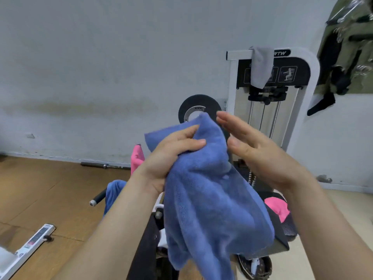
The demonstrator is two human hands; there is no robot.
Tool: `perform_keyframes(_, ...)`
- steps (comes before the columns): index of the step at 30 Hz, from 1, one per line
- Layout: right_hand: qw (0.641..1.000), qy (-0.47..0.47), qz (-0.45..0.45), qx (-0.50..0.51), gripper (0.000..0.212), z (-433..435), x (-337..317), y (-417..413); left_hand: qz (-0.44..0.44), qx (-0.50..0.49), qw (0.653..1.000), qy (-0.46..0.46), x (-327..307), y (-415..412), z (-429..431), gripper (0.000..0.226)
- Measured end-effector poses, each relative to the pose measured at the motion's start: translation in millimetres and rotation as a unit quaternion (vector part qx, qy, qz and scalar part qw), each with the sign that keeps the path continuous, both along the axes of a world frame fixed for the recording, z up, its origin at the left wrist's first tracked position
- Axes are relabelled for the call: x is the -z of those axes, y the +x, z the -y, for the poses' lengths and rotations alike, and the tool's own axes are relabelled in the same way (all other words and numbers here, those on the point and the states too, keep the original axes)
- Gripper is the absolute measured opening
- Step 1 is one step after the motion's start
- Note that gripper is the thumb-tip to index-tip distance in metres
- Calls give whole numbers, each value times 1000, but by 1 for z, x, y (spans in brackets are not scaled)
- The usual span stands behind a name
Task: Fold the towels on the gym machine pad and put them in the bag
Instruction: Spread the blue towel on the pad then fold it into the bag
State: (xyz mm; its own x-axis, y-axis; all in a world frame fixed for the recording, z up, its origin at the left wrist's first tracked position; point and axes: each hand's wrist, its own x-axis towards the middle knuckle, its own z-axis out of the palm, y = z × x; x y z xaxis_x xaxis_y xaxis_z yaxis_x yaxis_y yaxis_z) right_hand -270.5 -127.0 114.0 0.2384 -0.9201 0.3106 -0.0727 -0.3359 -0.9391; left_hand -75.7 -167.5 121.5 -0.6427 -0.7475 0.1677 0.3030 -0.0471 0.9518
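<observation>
My left hand (171, 154) grips a blue towel (210, 199) near its top, with the cloth hanging bunched below. My right hand (256, 150) is held flat beside the towel's right side, fingers straight, close to the cloth. A pink towel (277, 207) lies on the black machine pad (279, 229) at the lower right. Another pink towel (137, 156) hangs behind my left hand, and a second blue towel (114, 191) is draped over a handle at the left. A grey towel (261, 66) hangs over the top of the weight-stack frame. No bag is in view.
The white weight-stack machine (302, 102) stands against the wall behind my hands, with a black round pad (198, 104) to its left. A barbell bar (105, 165) lies along the wall on the wooden floor. A white machine rail (30, 245) sits at bottom left.
</observation>
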Motion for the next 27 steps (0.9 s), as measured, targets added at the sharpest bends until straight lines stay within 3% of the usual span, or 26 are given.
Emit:
perform_keyframes(2,994,18,21,-102,77,20,-11,6,26,73,997,-26,-14,-5,6,34)
perform_keyframes(4,994,21,-12,-110,54,28,-21,11,50,44,997,-27,-20,-8,14,33)
perform_keyframes(7,998,6,-47,51,20,25,-26,6,88,-23,995,-34,-18,-11,22,25)
perform_keyframes(9,986,-28,-54,154,9,16,-22,-4,122,-31,990,-66,-14,-18,19,24)
perform_keyframes(14,919,-77,118,368,14,-4,-7,-39,225,52,957,-176,1,-66,-45,14)
perform_keyframes(19,853,-19,182,488,28,-33,16,-117,291,146,903,-280,30,-136,-100,33)
perform_keyframes(23,864,55,151,478,15,-61,62,-220,282,126,929,-203,80,-218,-119,71)
perform_keyframes(25,874,85,81,471,8,-71,93,-277,246,46,961,-116,101,-262,-116,61)
perform_keyframes(27,884,104,-30,454,19,-82,123,-328,210,-58,975,-35,122,-300,-107,29)
